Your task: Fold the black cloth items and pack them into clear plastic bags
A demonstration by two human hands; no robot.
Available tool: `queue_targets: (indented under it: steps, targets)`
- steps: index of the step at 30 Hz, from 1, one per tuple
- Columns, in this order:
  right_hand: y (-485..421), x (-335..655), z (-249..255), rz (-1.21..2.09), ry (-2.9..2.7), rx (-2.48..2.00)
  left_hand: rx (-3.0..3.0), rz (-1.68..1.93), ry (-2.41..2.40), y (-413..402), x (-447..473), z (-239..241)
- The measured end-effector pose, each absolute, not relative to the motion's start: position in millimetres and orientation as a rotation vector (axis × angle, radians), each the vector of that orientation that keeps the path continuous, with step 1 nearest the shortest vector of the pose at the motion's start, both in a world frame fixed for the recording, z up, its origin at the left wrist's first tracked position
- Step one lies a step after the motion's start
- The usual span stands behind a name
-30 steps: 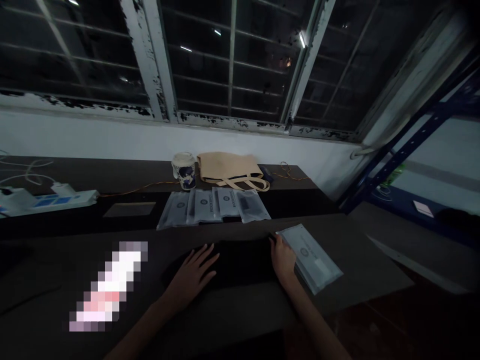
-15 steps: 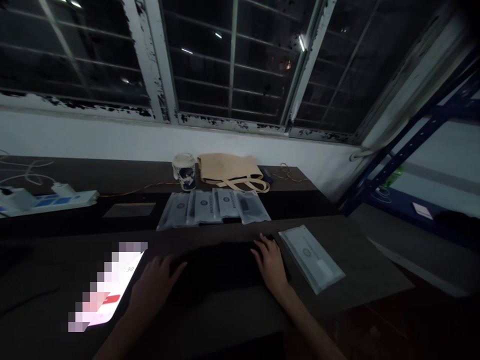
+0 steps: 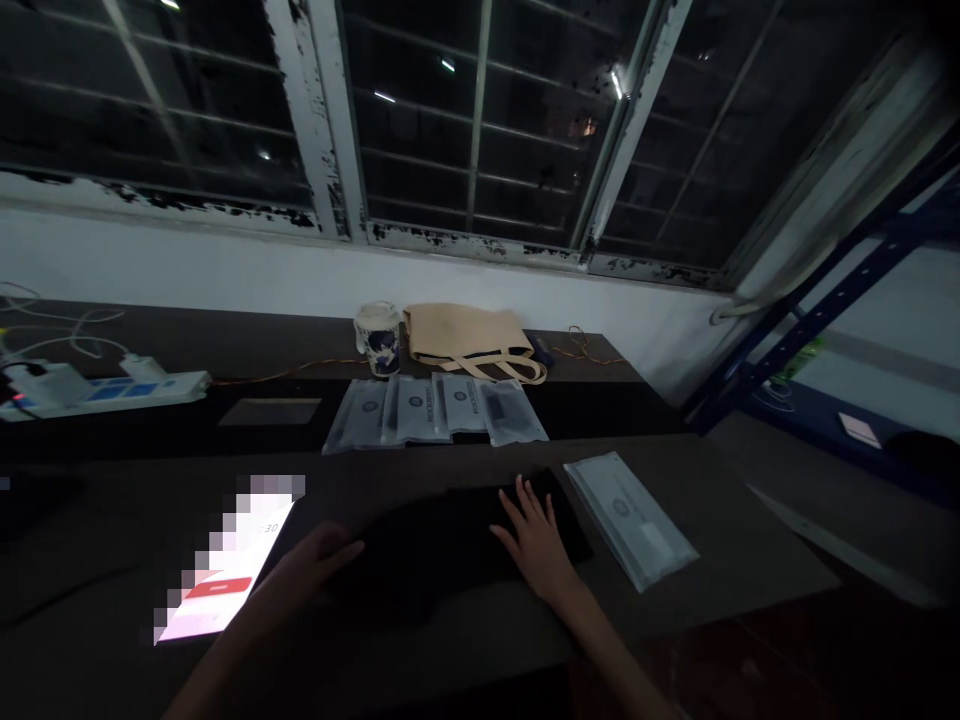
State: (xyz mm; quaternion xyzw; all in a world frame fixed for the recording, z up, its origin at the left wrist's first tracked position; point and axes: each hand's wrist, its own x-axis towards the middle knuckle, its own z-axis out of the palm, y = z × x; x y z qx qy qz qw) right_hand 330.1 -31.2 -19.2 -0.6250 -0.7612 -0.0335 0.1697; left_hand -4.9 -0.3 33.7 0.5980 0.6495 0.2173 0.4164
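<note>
A piece of black cloth lies spread on the dark table; its outline is hard to make out in the dim light. At its left end is my left hand, fingers curled and thumb pointing right, closed on the cloth's edge. My right hand rests on the right part of the cloth with its fingers spread. Just right of that hand lies a frosted plastic pouch with a printed logo. Beside my left forearm is a lit screen, partly pixelated.
Several similar pouches overlap in a row farther back. Behind them stand a patterned cup and a beige tote bag. A power strip with cables lies at the left. A blue metal rack rises at the right.
My left hand's fingers have curled in from a flatter pose. My right hand's fingers have spread wider on the cloth. The view has shifted slightly.
</note>
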Motion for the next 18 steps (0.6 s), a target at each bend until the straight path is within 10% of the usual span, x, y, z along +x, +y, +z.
queue_targets:
  steps: [18]
  targets:
    - [-50.1, 239.5, -17.3, 0.096, -1.887, -1.864, 1.341, 0.708, 1.727, -8.5, -17.0, 38.2]
